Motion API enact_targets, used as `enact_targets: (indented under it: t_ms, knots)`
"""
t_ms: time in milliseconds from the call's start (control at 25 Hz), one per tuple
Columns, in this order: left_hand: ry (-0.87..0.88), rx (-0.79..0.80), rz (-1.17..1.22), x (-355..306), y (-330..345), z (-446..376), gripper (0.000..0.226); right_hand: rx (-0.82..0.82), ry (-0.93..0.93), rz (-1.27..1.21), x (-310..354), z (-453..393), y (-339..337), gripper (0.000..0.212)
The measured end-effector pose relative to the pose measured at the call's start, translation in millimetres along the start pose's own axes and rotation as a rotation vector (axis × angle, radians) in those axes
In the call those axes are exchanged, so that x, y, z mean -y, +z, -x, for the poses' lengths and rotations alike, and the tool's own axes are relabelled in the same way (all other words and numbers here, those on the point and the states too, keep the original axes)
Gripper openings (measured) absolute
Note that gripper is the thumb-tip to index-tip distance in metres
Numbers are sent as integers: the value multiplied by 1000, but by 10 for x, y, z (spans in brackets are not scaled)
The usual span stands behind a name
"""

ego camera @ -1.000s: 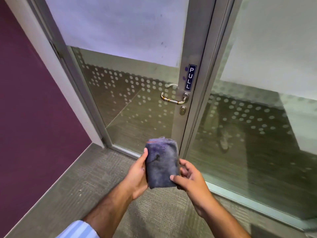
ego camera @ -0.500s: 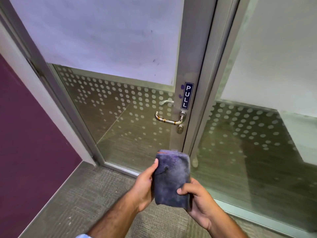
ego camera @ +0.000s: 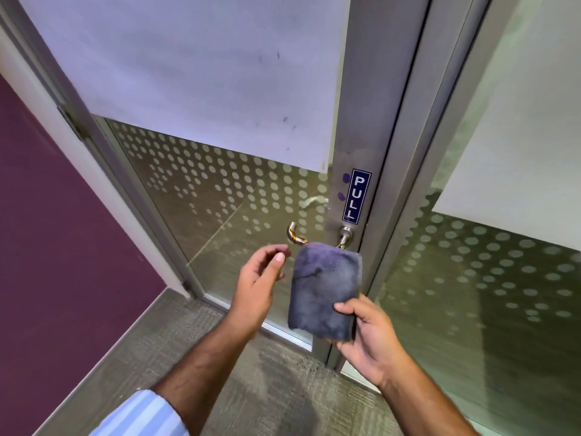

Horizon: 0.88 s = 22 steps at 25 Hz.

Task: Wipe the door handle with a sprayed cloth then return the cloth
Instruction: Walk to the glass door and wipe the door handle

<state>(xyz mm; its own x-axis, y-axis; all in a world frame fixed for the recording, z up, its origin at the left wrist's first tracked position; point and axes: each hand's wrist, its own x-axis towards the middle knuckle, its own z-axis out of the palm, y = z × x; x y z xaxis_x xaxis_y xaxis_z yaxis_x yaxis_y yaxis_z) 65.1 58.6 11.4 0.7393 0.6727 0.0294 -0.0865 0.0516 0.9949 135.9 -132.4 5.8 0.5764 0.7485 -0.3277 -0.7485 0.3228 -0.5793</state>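
Observation:
A folded grey-blue cloth (ego camera: 323,287) is held upright in front of the door, pinched at its lower right corner by my right hand (ego camera: 366,338). Its top edge covers the middle of the metal lever door handle (ego camera: 294,236), whose curved left end and round base under the PULL sign stay visible. My left hand (ego camera: 257,284) hovers just left of the cloth with fingers apart, holding nothing.
The glass door (ego camera: 220,190) has a dotted film and an aluminium frame with a blue PULL sign (ego camera: 355,196). A glass side panel (ego camera: 487,262) stands to the right, a purple wall (ego camera: 47,231) to the left. Grey carpet (ego camera: 251,388) covers the floor.
I have come closer to the door. My left hand has let go of the cloth and opened. My right hand has lifted the cloth up to the handle.

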Motion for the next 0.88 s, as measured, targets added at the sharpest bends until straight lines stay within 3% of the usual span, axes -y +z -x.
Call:
enact_targets:
  t_ms: [160,280,400,560,760,880]
  knots:
    - [301,26,-216,-274,-59,-444,24,-36,-94,14,85,-130,77,36]
    - [560,74,-512,-587,-87,-833,35,-93,-204,34,37,-206,161,29]
    - [814,20,-756,-918,-71,-1242,54,-248,-337,113,-107,-329,265,36]
    - [1113,-17,-928,-1286,29,-1758,71,-487,-540,310,-319,-497,467,23]
    - [1395,-43,-998,-1536,125,-2333,80,-799,-1032,971,-440,-666,729,21]
    - [1455,-87,-994,-1479,178,-2501,81,-1028,-1067,1344,-465,-791,823,28]
